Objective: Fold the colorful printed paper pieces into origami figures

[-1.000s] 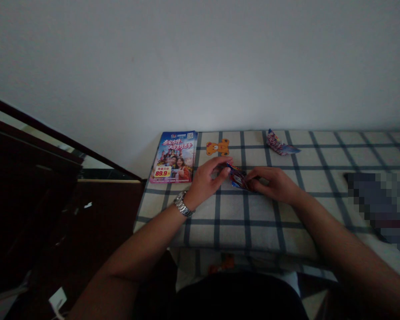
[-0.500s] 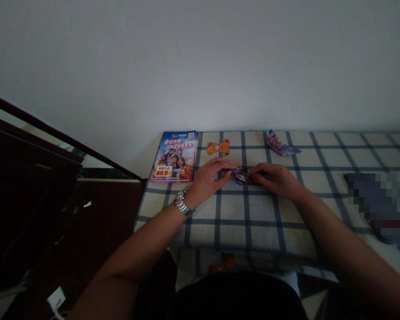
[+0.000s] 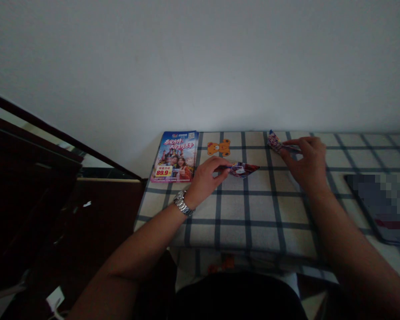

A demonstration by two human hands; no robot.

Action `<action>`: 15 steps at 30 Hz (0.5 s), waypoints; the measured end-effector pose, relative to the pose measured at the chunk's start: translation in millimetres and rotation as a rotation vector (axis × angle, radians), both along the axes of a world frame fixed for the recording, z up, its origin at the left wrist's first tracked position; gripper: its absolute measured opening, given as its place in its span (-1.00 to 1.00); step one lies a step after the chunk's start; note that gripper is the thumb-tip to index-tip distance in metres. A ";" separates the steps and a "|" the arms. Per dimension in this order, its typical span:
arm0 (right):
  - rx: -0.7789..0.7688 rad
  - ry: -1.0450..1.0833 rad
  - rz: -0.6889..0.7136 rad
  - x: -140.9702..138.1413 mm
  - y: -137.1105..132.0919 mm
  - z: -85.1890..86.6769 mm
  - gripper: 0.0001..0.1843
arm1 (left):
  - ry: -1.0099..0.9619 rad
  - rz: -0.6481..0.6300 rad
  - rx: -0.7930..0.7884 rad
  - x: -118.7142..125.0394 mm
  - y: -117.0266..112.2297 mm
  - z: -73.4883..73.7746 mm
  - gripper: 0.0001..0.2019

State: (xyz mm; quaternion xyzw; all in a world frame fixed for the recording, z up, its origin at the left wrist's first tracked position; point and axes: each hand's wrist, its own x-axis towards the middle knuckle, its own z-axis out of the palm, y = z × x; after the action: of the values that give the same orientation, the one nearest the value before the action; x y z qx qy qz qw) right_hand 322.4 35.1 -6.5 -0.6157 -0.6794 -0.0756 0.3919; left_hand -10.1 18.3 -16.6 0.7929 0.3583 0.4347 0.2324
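My left hand [image 3: 207,178], with a metal watch on the wrist, pinches the left end of a folded paper boat [image 3: 245,170]. The boat is made of colourful printed paper and points to the right, low over the checked cloth. My right hand [image 3: 307,161] is at a second folded paper boat [image 3: 274,140] near the wall. Its thumb and fingers close round that boat's right part, which they partly hide. The second boat's printed left tip sticks up in view.
A stack of printed flyers [image 3: 175,158] lies at the table's left end, beside a bear figure [image 3: 219,147] on the checked tablecloth [image 3: 263,209]. A dark flat object [image 3: 376,209], partly blurred out, lies at the right. The wall [image 3: 200,66] rises behind the table.
My right hand has let go of the first paper boat and moved right and away from me to the second one. My left hand keeps its pinch, and the first boat shows more fully.
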 end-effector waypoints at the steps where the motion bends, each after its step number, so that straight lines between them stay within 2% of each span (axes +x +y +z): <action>1: -0.003 -0.014 -0.017 2.2 1.5 -1.8 -0.68 | -0.011 0.003 -0.002 -0.2 0.3 -0.5 -0.85; 8: -0.031 -0.021 -0.135 14.9 3.6 -5.5 -0.61 | -0.034 0.013 -0.008 -0.9 1.8 -2.6 -0.84; 12: -0.127 0.028 -0.137 23.3 6.4 -8.5 -0.53 | -0.041 0.019 -0.022 -0.6 0.8 -1.7 -0.85; 15: -0.218 0.090 -0.078 27.0 9.9 -13.6 -0.58 | -0.049 0.016 -0.023 -0.6 0.4 -1.5 -0.86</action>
State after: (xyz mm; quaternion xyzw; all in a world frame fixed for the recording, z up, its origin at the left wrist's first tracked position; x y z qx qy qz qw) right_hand 349.4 45.0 -20.1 -0.6835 -0.6407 0.0113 0.3495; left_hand -10.7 18.7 -18.1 0.7764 0.3637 0.4516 0.2470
